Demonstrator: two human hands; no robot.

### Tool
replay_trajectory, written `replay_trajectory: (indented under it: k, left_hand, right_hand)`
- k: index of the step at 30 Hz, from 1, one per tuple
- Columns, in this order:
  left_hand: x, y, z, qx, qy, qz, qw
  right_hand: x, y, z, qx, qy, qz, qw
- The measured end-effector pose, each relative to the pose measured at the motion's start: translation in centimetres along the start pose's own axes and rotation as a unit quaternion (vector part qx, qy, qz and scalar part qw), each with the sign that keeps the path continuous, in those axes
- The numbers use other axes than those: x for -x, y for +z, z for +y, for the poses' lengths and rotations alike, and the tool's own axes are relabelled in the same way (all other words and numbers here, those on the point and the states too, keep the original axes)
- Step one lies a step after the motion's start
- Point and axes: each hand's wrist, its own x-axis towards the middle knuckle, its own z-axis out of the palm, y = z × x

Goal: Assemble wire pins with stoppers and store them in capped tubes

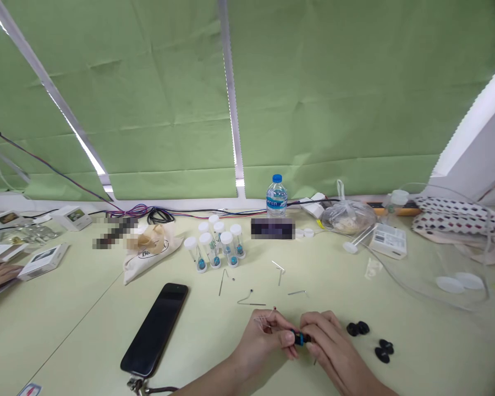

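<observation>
Near the bottom centre of the head view, my left hand and my right hand meet around a small black and blue part. The left fingers pinch its left side, the right fingers its right end. A thin clear piece with a red tip sticks up from my left hand. Just beyond the hands lie thin bent metal rods. Right of my right hand are small black knob-like pieces and more black pieces.
Several white-capped clear tubes stand behind the rods, with a water bottle further back. On the left lie a phone and a cloth bag. Another person's hand is near a white box at the far left.
</observation>
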Motion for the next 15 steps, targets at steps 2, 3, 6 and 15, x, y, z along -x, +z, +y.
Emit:
replay_trajectory:
  k: [2, 3, 6, 15]
  left_hand:
    - [-0.02, 0.02, 0.12, 0.006, -0.004, 0.008, 1.0]
    - [-0.02, 0.04, 0.19, 0.009, -0.004, 0.011, 1.0]
    - [0.0, 0.1, 0.36, 0.008, -0.003, 0.015, 1.0]
    - [-0.09, -0.08, 0.3, 0.019, -0.001, 0.019, 1.0]
  right_hand:
    - [-0.01, 0.21, -0.03, 0.011, 0.004, 0.002, 1.0]
    - [-0.02, 0.25, -0.03, 0.02, 0.003, -0.001, 1.0]
    - [-0.1, 0.14, 0.05, 0.042, -0.007, -0.012, 0.999]
    - [-0.15, 0.36, 0.21, 0.051, -0.02, 0.02, 0.998]
